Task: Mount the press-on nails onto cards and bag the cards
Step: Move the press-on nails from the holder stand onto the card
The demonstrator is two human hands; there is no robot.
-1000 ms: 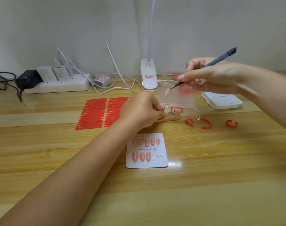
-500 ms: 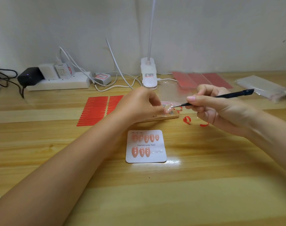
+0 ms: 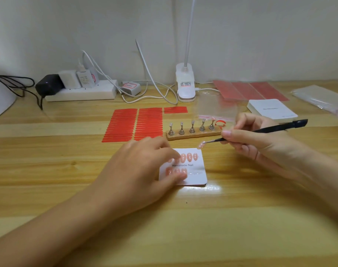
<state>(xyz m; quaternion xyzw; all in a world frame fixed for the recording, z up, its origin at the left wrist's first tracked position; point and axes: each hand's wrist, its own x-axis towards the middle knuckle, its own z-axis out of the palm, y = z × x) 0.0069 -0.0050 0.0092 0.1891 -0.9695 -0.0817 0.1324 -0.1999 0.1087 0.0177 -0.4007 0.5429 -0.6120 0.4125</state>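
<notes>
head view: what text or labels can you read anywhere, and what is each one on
"Handmade Nail": printed across the middle of the white nail card under the left hand.
Small print at the card's top edge: hidden or blurred, unreadable.
Red-bordered label on the small white adapter: too blurred to read.
Sticker on the lamp clip: too small to read.
Print on the charger in the power strip: unreadable.
Faint line on the white box: unreadable.

Single head-worn wide-angle view, looking forward and down across the worktop (image 3: pixel 241 218) toward the wall at 12 o'clock, close over the card (image 3: pixel 198 170), forearms entering from 7 and 4 o'clock
</notes>
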